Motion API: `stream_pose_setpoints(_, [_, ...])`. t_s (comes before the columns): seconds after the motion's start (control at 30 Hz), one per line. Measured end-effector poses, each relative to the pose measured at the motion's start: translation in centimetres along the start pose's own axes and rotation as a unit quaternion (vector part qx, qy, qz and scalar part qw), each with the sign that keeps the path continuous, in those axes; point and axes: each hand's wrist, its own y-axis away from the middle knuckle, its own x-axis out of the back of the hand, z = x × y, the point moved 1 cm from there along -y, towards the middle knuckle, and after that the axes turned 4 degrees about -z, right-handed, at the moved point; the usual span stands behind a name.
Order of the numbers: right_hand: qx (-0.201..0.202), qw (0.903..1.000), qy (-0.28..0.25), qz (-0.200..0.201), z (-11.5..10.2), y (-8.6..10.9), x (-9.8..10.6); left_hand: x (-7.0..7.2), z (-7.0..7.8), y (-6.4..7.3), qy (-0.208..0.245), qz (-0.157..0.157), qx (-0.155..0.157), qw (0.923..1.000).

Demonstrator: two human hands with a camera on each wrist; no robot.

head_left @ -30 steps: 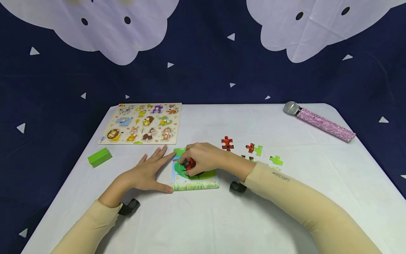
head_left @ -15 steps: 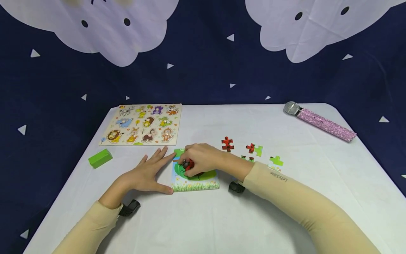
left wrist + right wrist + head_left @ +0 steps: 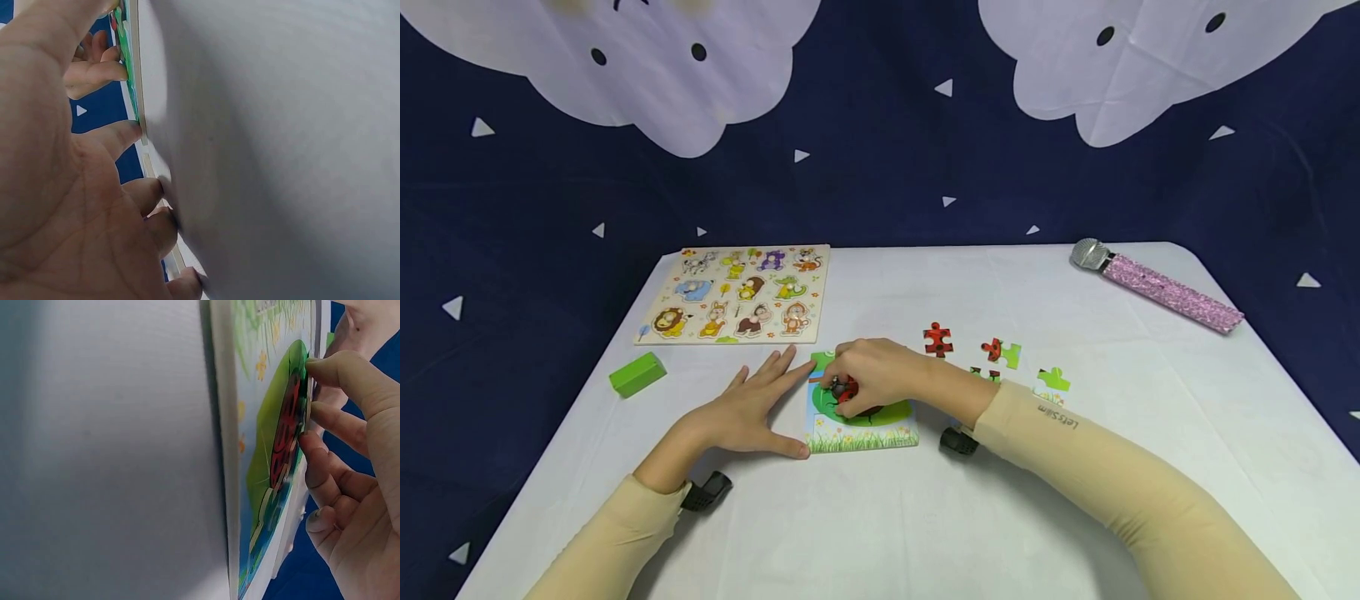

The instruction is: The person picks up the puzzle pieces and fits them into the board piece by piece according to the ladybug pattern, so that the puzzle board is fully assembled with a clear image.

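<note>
In the head view, a small jigsaw board (image 3: 861, 440) with a ladybug on a green leaf lies at the middle of the table. My right hand (image 3: 880, 371) is over it, thumb and fingers pinching a ladybug puzzle piece (image 3: 842, 389) at the board's surface. The right wrist view shows the thumb (image 3: 340, 372) and fingertips right at the picture, beside the red spotted wing (image 3: 286, 428). My left hand (image 3: 745, 414) is spread flat on the table, its thumb and forefinger touching the board's left edge. Part of the board is hidden under the right hand.
Several loose jigsaw pieces lie right of the board, including a red one (image 3: 937, 340) and a green one (image 3: 1055, 380). An animal peg puzzle (image 3: 737, 296) lies at back left, a green block (image 3: 637, 375) in front of it. A pink glittery microphone (image 3: 1157, 287) lies at back right.
My right hand has shifted very slightly left over the board, uncovering a little more of the ladybug's head. The left hand stays in place.
</note>
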Motion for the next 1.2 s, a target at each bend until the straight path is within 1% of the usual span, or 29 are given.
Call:
stream_pose_setpoints(0.47, [0.008, 0.9999, 0.011, 0.005, 0.08, -0.13, -0.22, 0.07, 0.16, 0.1, 0.004, -0.001, 0.0, 1.0])
stream_pose_setpoints(0.87, [-0.004, 0.9999, -0.004, -0.016, 0.07, 0.0, -0.15, 0.1, 0.17, 0.07, 0.004, -0.002, -0.001, 1.0])
stream_pose_setpoints(1.2, [-0.006, 0.9997, -0.009, -0.02, 0.05, 0.12, -0.21, -0.05, 0.04, -0.01, 0.005, -0.002, 0.0, 1.0])
